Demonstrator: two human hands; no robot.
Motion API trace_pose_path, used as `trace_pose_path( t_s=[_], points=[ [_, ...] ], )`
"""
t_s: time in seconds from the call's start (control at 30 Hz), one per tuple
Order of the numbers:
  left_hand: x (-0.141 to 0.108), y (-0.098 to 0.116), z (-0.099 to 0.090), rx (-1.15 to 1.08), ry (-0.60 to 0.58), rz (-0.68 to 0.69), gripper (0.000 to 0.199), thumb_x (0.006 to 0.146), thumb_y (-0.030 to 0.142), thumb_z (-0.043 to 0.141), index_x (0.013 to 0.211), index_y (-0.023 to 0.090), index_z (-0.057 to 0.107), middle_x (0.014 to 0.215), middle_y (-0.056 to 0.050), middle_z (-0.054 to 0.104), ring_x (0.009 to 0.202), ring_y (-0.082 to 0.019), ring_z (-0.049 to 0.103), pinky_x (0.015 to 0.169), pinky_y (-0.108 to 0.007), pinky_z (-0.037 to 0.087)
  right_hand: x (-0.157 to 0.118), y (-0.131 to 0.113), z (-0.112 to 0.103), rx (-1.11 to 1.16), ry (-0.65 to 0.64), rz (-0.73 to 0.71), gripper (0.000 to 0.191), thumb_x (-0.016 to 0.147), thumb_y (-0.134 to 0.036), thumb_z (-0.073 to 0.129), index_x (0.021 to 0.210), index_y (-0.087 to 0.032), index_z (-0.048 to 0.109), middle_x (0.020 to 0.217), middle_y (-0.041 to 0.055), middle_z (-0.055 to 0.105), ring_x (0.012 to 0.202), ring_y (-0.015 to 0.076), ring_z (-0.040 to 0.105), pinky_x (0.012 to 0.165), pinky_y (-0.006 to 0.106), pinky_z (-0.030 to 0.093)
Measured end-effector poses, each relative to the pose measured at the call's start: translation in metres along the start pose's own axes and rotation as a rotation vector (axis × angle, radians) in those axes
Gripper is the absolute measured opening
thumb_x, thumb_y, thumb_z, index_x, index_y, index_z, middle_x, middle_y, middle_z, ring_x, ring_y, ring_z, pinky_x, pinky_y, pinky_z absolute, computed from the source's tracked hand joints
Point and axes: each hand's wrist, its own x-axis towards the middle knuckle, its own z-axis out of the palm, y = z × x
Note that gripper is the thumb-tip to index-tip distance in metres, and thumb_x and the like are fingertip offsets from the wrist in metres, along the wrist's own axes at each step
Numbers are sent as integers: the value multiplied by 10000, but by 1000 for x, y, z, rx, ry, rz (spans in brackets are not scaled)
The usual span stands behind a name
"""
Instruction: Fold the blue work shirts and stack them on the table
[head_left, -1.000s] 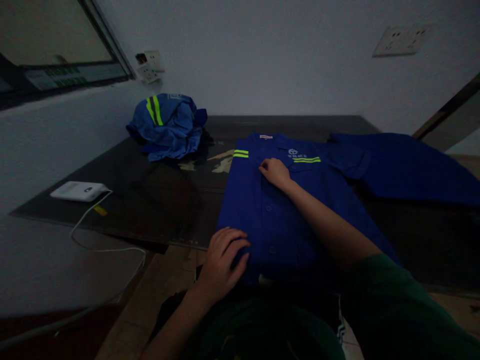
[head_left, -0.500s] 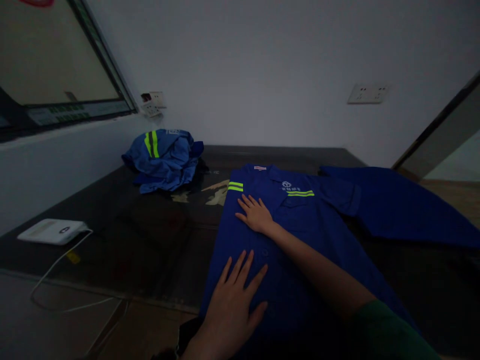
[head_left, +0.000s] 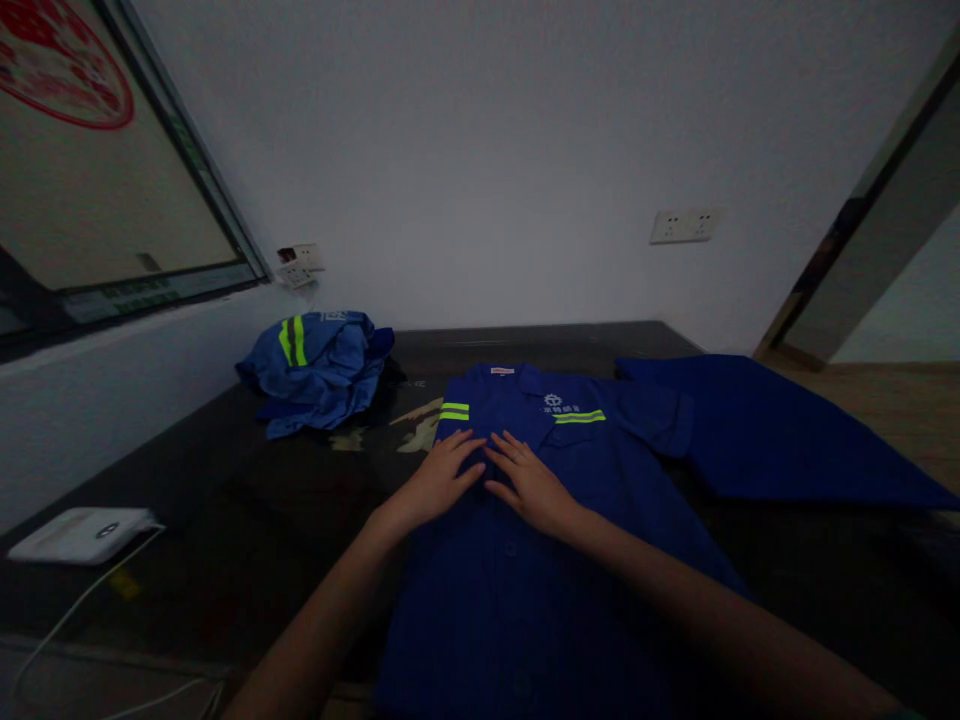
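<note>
A blue work shirt (head_left: 570, 540) lies face up on a dark table, its collar toward the wall. Yellow-green reflective strips and a white logo mark its chest. My left hand (head_left: 446, 475) rests on the shirt's left chest side, below a reflective strip, fingers extended. Close beside it, my right hand (head_left: 529, 483) lies on the upper front near the button line, fingers also stretched out. The fingertips of the two hands nearly meet. The shirt's left side looks folded under; its right sleeve spreads outward.
Dark blue folded cloth (head_left: 765, 430) lies to the right. A crumpled blue garment (head_left: 322, 370) with a reflective band sits at the back left. A white device (head_left: 82, 535) with a cable is on the table's (head_left: 300, 520) left. Wall sockets (head_left: 684, 226) are behind.
My left hand has moved forward from the lower shirt to the chest, beside my right hand. The view has tilted up; the shirt lies much as before.
</note>
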Motion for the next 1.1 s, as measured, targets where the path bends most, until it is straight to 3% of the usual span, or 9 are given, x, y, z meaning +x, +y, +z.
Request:
trace_pose_path(
  t_s=[0.17, 0.33, 0.43, 0.53, 0.7, 0.93, 1.03, 1.1],
  points=[
    [107, -45, 34, 268, -57, -172, 533, 918, 336, 481, 1409, 134, 441, 1484, -171, 385, 1414, -288, 284, 1141, -429, 241, -61, 13, -38, 5, -91, 76, 554, 894, -385, 553, 1412, -215, 455, 1523, 109, 313, 1430, 283, 216, 1153, 543, 221],
    [164, -79, 45, 375, -3, -316, 552, 966, 353, 334, 1469, 126, 323, 1536, -200, 260, 1431, -322, 221, 1118, -468, 250, -132, 37, -58, -2, -100, 270, 579, 865, -380, 589, 1418, -350, 418, 1536, 41, 267, 1425, 293, 216, 1137, 590, 221],
    [177, -96, 49, 397, 8, -386, 592, 961, 362, 300, 1461, 44, 307, 1519, -247, 265, 1422, -343, 234, 1118, -479, 243, -161, 50, -55, -7, -128, 383, 597, 852, -410, 601, 1414, -393, 398, 1533, 27, 253, 1421, 306, 210, 1128, 605, 227],
    [183, -110, 56, 413, 13, -426, 631, 957, 399, 264, 1461, 22, 300, 1522, -254, 248, 1428, -347, 214, 1133, -489, 210, -171, 58, -49, -8, -157, 405, 634, 830, -453, 622, 1411, -430, 370, 1528, 20, 256, 1416, 321, 210, 1118, 630, 223],
    [190, -128, 57, 460, -1, -491, 661, 951, 444, 204, 1493, 69, 252, 1552, -204, 206, 1445, -310, 174, 1151, -460, 187, -158, 69, -49, -50, -209, 387, 607, 885, -528, 510, 1444, -412, 307, 1549, 7, 196, 1433, 302, 153, 1143, 607, 157],
    [198, -142, 43, 517, -20, -542, 653, 953, 431, 225, 1485, 56, 270, 1543, -217, 223, 1436, -311, 209, 1136, -454, 231, -138, 80, -59, -21, -169, 310, 592, 891, -494, 529, 1440, -328, 385, 1548, 43, 258, 1442, 287, 164, 1158, 569, 146],
    [195, -139, 39, 538, -6, -529, 632, 950, 408, 247, 1467, 50, 310, 1522, -229, 276, 1414, -317, 269, 1115, -462, 271, -161, 73, -68, 95, -108, 359, 541, 885, -470, 546, 1389, -279, 487, 1529, 67, 322, 1426, 281, 241, 1158, 531, 201],
    [197, -128, 36, 581, 48, -486, 591, 939, 336, 297, 1461, 58, 319, 1529, -223, 266, 1411, -332, 268, 1118, -505, 242, -194, 63, -73, 207, 7, 440, 478, 892, -479, 522, 1319, -268, 566, 1464, 77, 439, 1357, 268, 387, 1129, 474, 304]
  ],
)
